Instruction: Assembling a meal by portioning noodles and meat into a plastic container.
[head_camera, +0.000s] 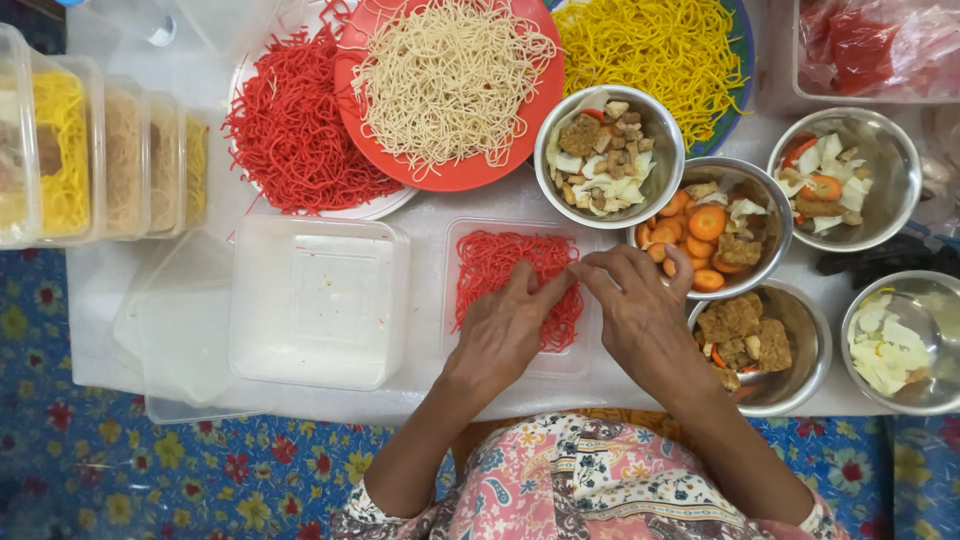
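A clear plastic container (457, 240) in front of me holds a flat layer of red noodles (495, 265). My left hand (505, 330) lies palm down on those noodles, fingers spread. Beside it, my right hand (640, 310) rests over the container's right edge, its fingertips touching the noodles near the left hand's fingertips. Neither hand visibly grips anything.
An empty clear container (320, 300) and lids (175, 320) lie to the left. Behind are plates of red noodles (290, 130), pale noodles (450, 80) and yellow noodles (660, 50). Steel bowls of vegetables and fried pieces (610, 150) (715, 225) (845, 175) (770, 350) (900, 345) crowd the right. Filled containers (100, 160) stand far left.
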